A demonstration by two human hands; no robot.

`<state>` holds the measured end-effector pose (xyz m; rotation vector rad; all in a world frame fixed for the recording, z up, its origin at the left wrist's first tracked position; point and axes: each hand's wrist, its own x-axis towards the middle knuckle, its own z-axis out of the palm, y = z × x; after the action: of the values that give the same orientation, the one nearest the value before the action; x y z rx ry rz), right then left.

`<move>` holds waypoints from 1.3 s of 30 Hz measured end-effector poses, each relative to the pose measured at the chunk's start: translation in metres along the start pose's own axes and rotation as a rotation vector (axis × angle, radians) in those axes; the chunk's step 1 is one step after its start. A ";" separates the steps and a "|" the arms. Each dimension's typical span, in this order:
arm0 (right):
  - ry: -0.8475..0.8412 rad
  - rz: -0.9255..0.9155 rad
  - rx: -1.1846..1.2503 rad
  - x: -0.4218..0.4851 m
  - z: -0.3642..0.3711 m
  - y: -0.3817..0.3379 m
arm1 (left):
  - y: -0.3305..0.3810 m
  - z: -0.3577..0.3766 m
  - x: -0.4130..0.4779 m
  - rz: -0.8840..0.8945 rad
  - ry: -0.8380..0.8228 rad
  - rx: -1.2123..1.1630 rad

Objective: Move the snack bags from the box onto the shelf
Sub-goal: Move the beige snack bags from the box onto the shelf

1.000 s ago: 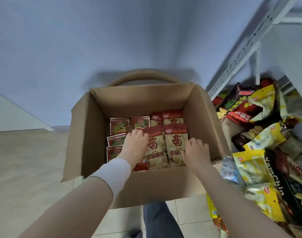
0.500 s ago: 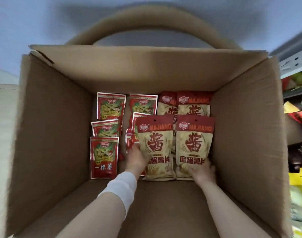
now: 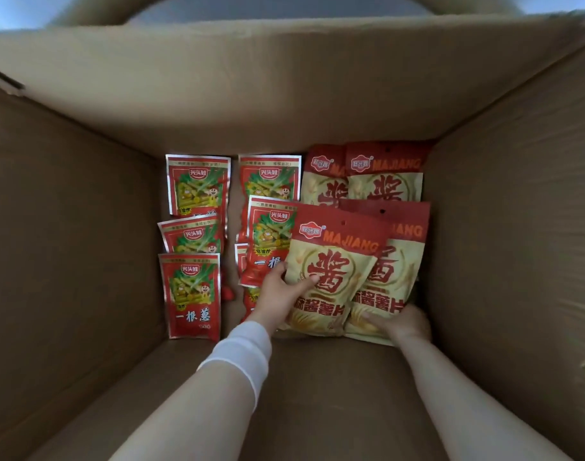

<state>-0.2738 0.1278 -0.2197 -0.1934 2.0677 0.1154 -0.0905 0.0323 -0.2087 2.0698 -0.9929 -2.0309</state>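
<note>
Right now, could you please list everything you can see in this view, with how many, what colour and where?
Cardboard box: one, brown, open, fills the view.
Large snack bags: four showing, cream with red tops, right part of the box floor; two at the back, two in front, the front left one tilted over its neighbour.
Small snack packets: at least six, red with green pictures, two columns on the left and middle of the floor; some partly covered.
Wall: pale blue, above the box's far edge.
Left hand: white cuff on the wrist, gripping the tilted front bag.
Right hand: at the bottom corner of the front right bag.
</note>
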 end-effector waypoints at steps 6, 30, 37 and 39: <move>-0.179 -0.056 0.072 -0.006 -0.014 0.001 | 0.005 -0.002 -0.002 0.030 -0.110 0.056; 0.453 -0.664 0.672 -0.340 -0.066 0.069 | 0.117 -0.114 -0.317 0.827 -0.059 -0.387; 0.671 -0.627 0.848 -0.445 -0.077 0.177 | 0.107 -0.074 -0.445 1.068 -0.282 -0.348; 0.734 -0.633 0.910 -0.467 -0.081 0.215 | 0.098 -0.053 -0.478 1.122 -0.334 -0.329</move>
<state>-0.1613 0.3673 0.2285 -0.3365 2.4184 -1.4329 -0.0381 0.1679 0.2596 0.6812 -1.3077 -1.6916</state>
